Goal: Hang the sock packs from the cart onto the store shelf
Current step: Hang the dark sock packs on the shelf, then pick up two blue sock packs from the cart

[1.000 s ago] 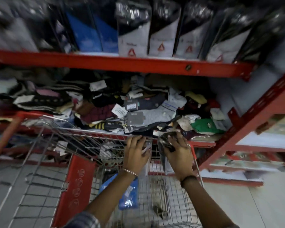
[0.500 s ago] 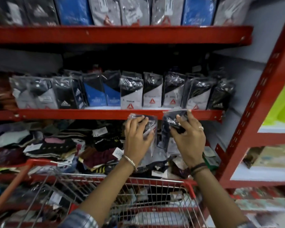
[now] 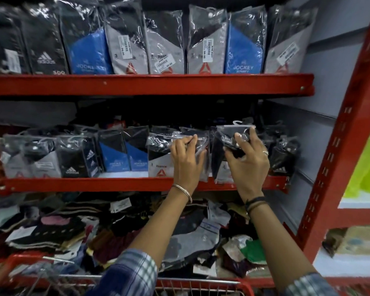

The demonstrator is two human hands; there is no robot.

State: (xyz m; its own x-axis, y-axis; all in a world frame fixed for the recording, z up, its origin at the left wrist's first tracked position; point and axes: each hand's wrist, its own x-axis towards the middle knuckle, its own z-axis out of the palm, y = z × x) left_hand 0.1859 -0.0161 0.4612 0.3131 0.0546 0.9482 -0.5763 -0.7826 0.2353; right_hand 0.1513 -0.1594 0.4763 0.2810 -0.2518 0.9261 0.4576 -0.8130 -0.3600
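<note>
Nearest the camera, the cart (image 3: 201, 284) is showing only its red rim and wire edge at the bottom of the view; its contents are not visible here. Just beyond the cart, a lower shelf is carrying a heap of loose socks (image 3: 137, 231).

Above that heap, the person is reaching both arms up to the middle shelf (image 3: 94, 184), the red ledge taken here as the reference. The left hand (image 3: 185, 161) is pinching the top edge of a clear sock pack (image 3: 198, 146), fingers closed on the plastic, directly above the ledge. The right hand (image 3: 247, 159) is gripping a second, darker pack (image 3: 229, 142) just to the right of the first, thumb and fingers wrapped around its upper half. A small white hanger hook (image 3: 236, 122) is projecting from the top of that pack.

Behind both hands, packs already in the row (image 3: 115, 152) are standing above the same ledge, hooks uppermost. Whether a peg or rail sits behind them cannot be told; the area is dark.

To do this step well, the operator should probably be keeping each pack upright with its printed face outward, guiding the hook toward whatever support the row is using, and releasing one pack at a time. Crowding the neighbouring packs is likely to tip them.

Farthest back, the upper shelf (image 3: 150, 84) is holding a full row.
</note>
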